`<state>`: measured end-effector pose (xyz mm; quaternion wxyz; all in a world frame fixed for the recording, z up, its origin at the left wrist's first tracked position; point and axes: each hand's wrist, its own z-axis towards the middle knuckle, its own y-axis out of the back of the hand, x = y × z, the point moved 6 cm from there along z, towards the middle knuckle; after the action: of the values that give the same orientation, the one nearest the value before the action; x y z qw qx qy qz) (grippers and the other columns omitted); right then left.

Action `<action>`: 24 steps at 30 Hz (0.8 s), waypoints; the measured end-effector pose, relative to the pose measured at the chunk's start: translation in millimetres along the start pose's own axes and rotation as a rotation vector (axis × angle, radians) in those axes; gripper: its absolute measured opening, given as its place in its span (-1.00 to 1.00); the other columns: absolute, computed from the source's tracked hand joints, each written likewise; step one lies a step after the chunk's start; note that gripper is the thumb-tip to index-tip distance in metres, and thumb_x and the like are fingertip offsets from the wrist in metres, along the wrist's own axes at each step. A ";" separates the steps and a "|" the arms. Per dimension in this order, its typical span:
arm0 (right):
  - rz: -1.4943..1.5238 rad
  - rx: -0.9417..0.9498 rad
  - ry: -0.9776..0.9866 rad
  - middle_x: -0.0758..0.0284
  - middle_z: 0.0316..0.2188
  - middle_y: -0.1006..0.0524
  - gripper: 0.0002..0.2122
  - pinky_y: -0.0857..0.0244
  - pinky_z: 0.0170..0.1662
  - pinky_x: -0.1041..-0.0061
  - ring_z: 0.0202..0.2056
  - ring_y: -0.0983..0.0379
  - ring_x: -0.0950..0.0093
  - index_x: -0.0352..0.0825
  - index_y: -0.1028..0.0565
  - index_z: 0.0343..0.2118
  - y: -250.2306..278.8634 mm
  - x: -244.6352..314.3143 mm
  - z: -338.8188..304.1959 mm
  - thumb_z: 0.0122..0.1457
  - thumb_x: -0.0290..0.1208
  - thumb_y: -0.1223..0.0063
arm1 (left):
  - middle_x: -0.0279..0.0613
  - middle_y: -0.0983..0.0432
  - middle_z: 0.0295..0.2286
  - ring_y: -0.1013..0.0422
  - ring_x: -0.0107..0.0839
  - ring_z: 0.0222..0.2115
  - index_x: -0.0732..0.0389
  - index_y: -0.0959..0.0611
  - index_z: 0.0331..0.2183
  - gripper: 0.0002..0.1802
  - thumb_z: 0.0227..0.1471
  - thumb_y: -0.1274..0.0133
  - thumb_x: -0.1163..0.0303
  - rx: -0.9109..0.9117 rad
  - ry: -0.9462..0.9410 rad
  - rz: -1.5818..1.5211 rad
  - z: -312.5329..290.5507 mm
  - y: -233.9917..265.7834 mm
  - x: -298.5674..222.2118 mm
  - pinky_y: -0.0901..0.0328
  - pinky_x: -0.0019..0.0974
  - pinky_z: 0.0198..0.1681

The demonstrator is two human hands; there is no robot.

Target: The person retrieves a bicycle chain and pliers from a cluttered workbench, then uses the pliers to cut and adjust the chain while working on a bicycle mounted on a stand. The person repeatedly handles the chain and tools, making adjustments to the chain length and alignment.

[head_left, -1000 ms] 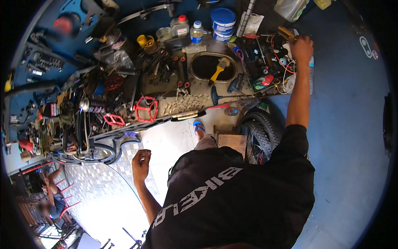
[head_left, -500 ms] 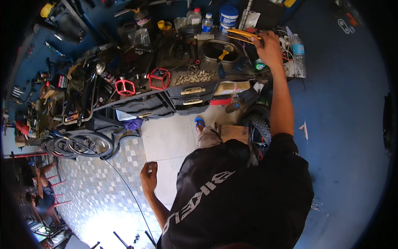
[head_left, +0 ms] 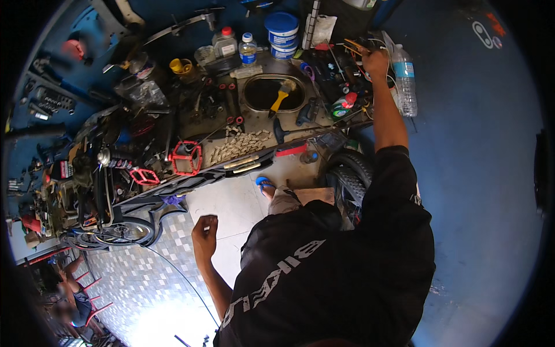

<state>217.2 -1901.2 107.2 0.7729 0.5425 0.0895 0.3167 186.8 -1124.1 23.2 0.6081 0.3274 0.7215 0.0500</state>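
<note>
A cluttered workbench [head_left: 300, 130] ran along a blue wall in a bicycle workshop, with pale tiled floor [head_left: 231, 202] below it and a blue painted surface [head_left: 474, 173] off to the right. The person stood at the bench's right end, black shirt filling the lower middle of the view.

The right hand [head_left: 374, 59] reached up to the far right corner of the bench, into a tangle of thin cables and small parts [head_left: 347, 55]. Its fingers were curled among the cables, but whether they were clamped on one could not be told (the hand was too small and the clutter too dense). Just to its right stood a clear plastic water bottle [head_left: 404, 78], upright at the bench's right edge.

The left hand [head_left: 204, 234] hung well apart from the right, low over the tiles near the bench's front edge, fingers loosely curled toward the palm and holding nothing that showed.

Toward the middle of the bench lay an oval tray [head_left: 254, 92] with a yellow-handled brush [head_left: 280, 97] resting across its rim. Behind it, along the back edge, stood a blue-lidded tub [head_left: 281, 32] and a small bottle with a blue cap [head_left: 248, 49]. A red pedal [head_left: 186, 157] sat near the front edge at the left, and a tyre [head_left: 350, 173] leaned under the right end.
</note>
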 end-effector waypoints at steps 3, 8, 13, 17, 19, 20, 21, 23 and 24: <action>0.097 0.054 0.101 -0.02 -0.07 -0.58 -0.47 -0.38 0.09 0.11 0.01 -0.49 0.00 -0.30 -0.69 -0.14 -42.1 -15.1 8.3 0.18 0.16 -0.17 | -0.11 -0.68 -0.34 -0.61 -0.33 -0.29 0.28 -0.69 -0.20 -0.81 0.23 -0.18 0.36 0.099 -0.072 0.029 45.6 -36.4 -60.2 -0.46 -0.29 -0.26; 0.100 0.268 0.181 0.06 0.00 -0.57 -0.53 -0.39 0.07 0.11 0.03 -0.51 0.05 -0.18 -0.58 0.08 -57.6 -52.7 10.4 0.25 0.03 -0.13 | 0.00 -0.63 -0.20 -0.59 -0.09 -0.20 0.27 -0.68 -0.14 -0.78 0.16 -0.21 0.42 0.305 -0.397 0.112 112.8 -123.2 -168.3 -0.46 -0.19 -0.18; 0.628 0.186 0.149 0.10 -0.07 -0.56 -0.58 -0.43 -0.05 0.29 -0.14 -0.54 0.20 -0.22 -0.52 0.14 34.4 -33.0 -82.7 0.17 -0.48 -0.09 | -0.02 -0.54 -0.18 -0.46 0.04 -0.11 0.19 -0.69 -0.13 -0.71 0.05 -0.23 0.46 0.297 -0.786 0.257 180.7 -197.4 -242.6 -0.39 -0.04 -0.03; 0.848 0.322 0.020 0.16 -0.05 -0.53 -0.47 -0.43 -0.13 0.37 -0.15 -0.52 0.28 -0.22 -0.46 0.19 47.0 -33.9 -158.6 0.08 -0.58 -0.15 | -0.06 -0.48 -0.10 -0.36 -0.01 0.01 0.13 -0.72 -0.15 -0.71 0.01 -0.23 0.41 0.250 -0.944 0.483 235.5 -271.8 -265.9 -0.31 -0.01 0.09; 0.820 0.321 -0.027 0.17 -0.05 -0.52 -0.49 -0.43 -0.13 0.35 -0.15 -0.51 0.26 -0.23 -0.48 0.16 41.3 -26.6 -189.2 0.06 -0.57 -0.18 | -0.07 -0.46 -0.06 -0.31 -0.02 0.07 0.09 -0.71 -0.09 -0.65 0.01 -0.26 0.37 0.308 -0.966 0.715 253.7 -306.1 -265.6 -0.28 0.00 0.15; 0.791 0.297 -0.057 0.16 -0.05 -0.52 -0.51 -0.43 -0.12 0.33 -0.14 -0.51 0.24 -0.24 -0.50 0.13 40.8 -23.8 -198.1 0.06 -0.54 -0.20 | -0.08 -0.45 -0.04 -0.30 -0.03 0.08 0.07 -0.72 -0.09 -0.64 0.00 -0.27 0.35 0.299 -0.986 0.773 261.0 -318.8 -264.3 -0.26 0.03 0.16; 0.767 0.275 -0.086 0.16 -0.05 -0.52 -0.53 -0.44 -0.12 0.30 -0.14 -0.51 0.22 -0.25 -0.52 0.10 38.8 -22.6 -206.8 0.05 -0.52 -0.21 | -0.08 -0.43 -0.03 -0.28 -0.03 0.10 0.05 -0.72 -0.09 -0.63 -0.01 -0.28 0.33 0.286 -1.004 0.834 267.5 -328.6 -261.4 -0.24 0.07 0.17; 0.620 0.287 -0.022 0.17 -0.06 -0.51 -0.60 -0.43 -0.10 0.23 -0.13 -0.50 0.16 -0.25 -0.56 0.02 28.4 -27.3 -229.4 0.05 -0.47 -0.25 | -0.08 -0.42 -0.01 -0.26 -0.03 0.11 0.01 -0.73 -0.08 -0.61 -0.03 -0.30 0.29 0.292 -1.016 0.886 275.7 -346.1 -261.2 -0.22 0.11 0.18; 0.545 0.293 0.010 0.17 -0.06 -0.51 -0.63 -0.43 -0.09 0.19 -0.12 -0.50 0.13 -0.25 -0.58 -0.02 24.9 -30.8 -240.3 0.05 -0.45 -0.27 | -0.08 -0.41 0.00 -0.26 -0.03 0.12 0.00 -0.73 -0.08 -0.61 -0.03 -0.30 0.28 0.304 -1.005 0.882 278.7 -351.8 -262.5 -0.22 0.12 0.18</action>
<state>67.4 -1726.1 28.1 0.5725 0.6508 -0.0105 0.4986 307.8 -1629.5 8.2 0.7391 0.6559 0.1496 0.0331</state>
